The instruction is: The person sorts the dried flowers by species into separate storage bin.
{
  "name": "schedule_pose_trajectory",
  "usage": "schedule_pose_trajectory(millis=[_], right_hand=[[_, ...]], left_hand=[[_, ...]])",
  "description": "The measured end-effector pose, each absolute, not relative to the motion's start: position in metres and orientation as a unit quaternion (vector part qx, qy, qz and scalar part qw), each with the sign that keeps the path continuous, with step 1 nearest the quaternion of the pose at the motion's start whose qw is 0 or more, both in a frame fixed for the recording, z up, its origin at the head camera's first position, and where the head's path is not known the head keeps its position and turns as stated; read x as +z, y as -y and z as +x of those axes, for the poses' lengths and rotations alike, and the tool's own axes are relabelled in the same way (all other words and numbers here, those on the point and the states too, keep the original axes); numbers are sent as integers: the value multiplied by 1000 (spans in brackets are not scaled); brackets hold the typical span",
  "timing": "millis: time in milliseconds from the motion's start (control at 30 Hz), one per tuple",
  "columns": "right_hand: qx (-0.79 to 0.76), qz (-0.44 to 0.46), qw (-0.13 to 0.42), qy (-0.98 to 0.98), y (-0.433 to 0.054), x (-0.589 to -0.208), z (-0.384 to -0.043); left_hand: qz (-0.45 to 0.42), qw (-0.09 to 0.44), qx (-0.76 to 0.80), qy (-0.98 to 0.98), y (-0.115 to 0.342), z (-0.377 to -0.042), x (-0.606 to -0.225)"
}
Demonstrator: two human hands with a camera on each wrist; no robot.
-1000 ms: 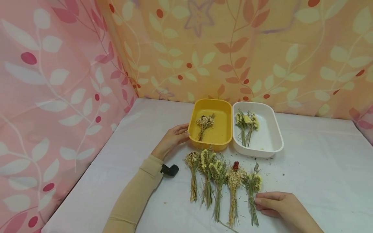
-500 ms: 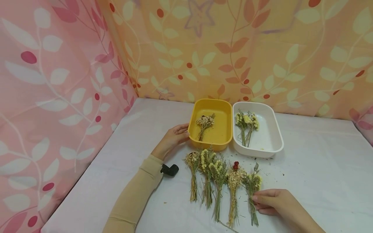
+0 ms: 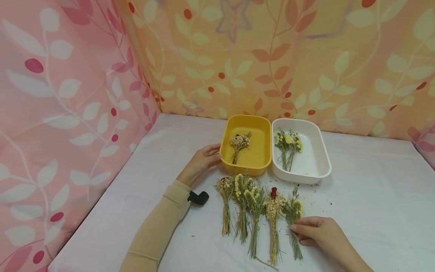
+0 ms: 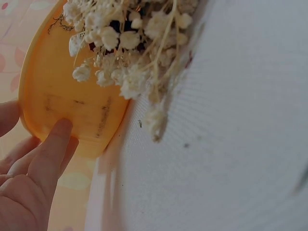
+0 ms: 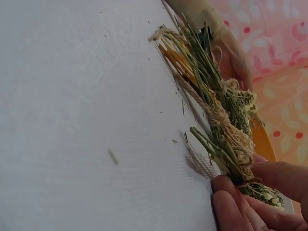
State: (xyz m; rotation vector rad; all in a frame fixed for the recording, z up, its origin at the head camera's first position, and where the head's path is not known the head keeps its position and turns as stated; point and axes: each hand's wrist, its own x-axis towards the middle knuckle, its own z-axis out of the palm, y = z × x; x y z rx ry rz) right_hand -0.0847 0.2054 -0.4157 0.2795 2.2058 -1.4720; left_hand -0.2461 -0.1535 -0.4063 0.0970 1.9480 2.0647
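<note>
My right hand pinches the tied stems of a bunch of dried flowers, pale yellow with green sprigs, at the right end of a row. In the right wrist view, thumb and fingers close around its stems near the twine. Against the left side of a yellow container, my left hand rests with fairly straight fingers touching the outer wall. One cream bunch lies inside that container. A white container beside it holds two yellowish bunches.
Several other tied bunches lie in the row, including a cream one with a red flower and a cream one at the left end. Plant crumbs dot the white cloth. Patterned curtains stand behind and at the left.
My right hand has moved slightly left and up along the rightmost bunch, and the bunch has shifted a little with it. The left hand has stayed at the yellow container.
</note>
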Motion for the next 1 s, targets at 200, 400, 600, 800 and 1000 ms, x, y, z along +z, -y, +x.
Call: schedule_pose_trajectory(millis=[200,400,600,800,1000], right_hand=[[-530,126,216,-810,-201,-417,-86],[-537,139,208,-806,-200,-419,-87],[-526,134,211,-813,-202,-419,-87],[-498,128,207,-832,-210,-416,-86],[-476,132,197,-847,-220,-405,-88]], left_hand=[[34,150,724,-673,153,-245,-406],[40,149,722,-674,153,-245,-405],[38,148,716,-681,152,-246,-406],[38,148,719,-678,152,-245,-406],[44,149,723,-673,154,-244,-405]])
